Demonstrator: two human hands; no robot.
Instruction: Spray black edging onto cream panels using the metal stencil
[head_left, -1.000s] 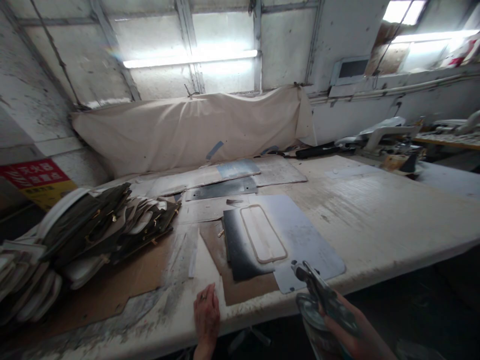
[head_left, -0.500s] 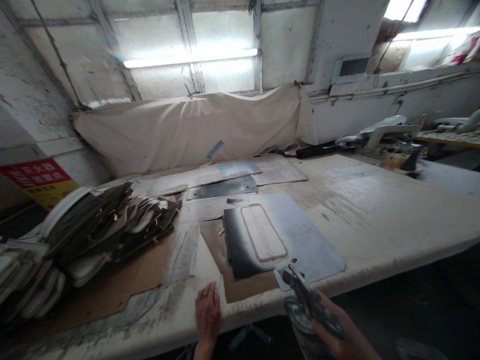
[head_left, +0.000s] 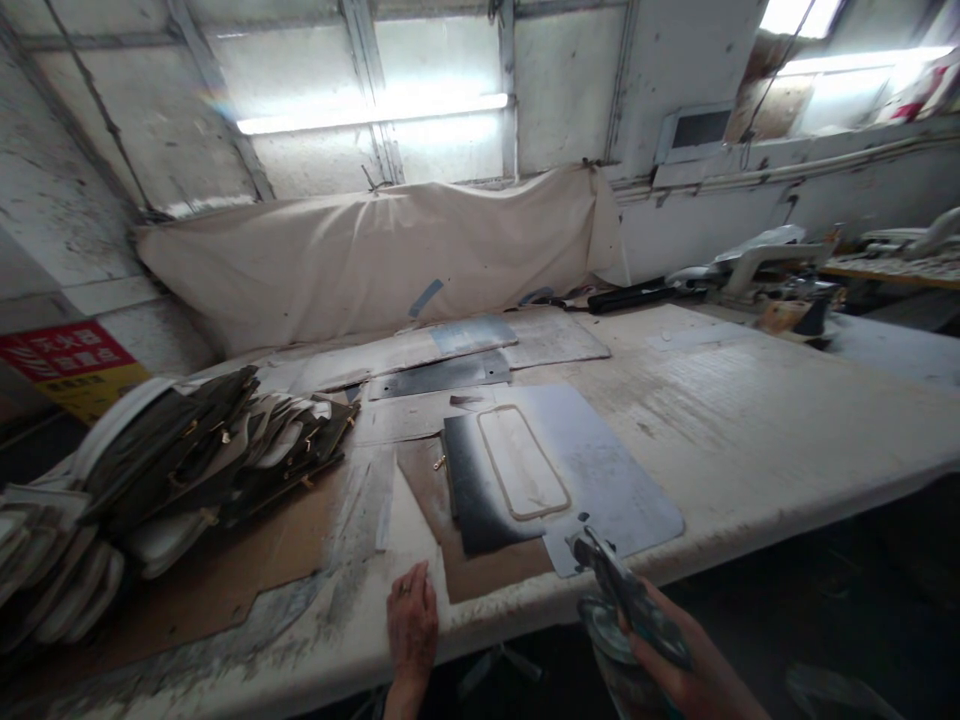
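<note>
At the table's front edge rests my left hand (head_left: 412, 622), palm down, its fingers lying on the surface, with a ring on one finger. My right hand (head_left: 679, 650) is wrapped round the handle of a metal spray gun (head_left: 626, 590) with a cup beneath it. The gun's nozzle is near the front corner of a pale grey sheet (head_left: 622, 470). Over that sheet and a brown board (head_left: 487, 580) lies a panel, black at the left and pale towards the right (head_left: 472, 500), bearing a rounded rectangular frame (head_left: 562, 488).
Dark and white pieces with gold-coloured zip pulls (head_left: 217, 450) are piled at the left on brown cardboard (head_left: 285, 535). Behind the table (head_left: 750, 420) hangs a beige cloth (head_left: 337, 260). A sewing machine (head_left: 772, 265) stands at the back right. A red and yellow sign (head_left: 67, 355) is at far left.
The view has shifted slightly. My right hand and the spray gun have moved a little to the right relative to the sheet; my left hand stays at the table edge.
</note>
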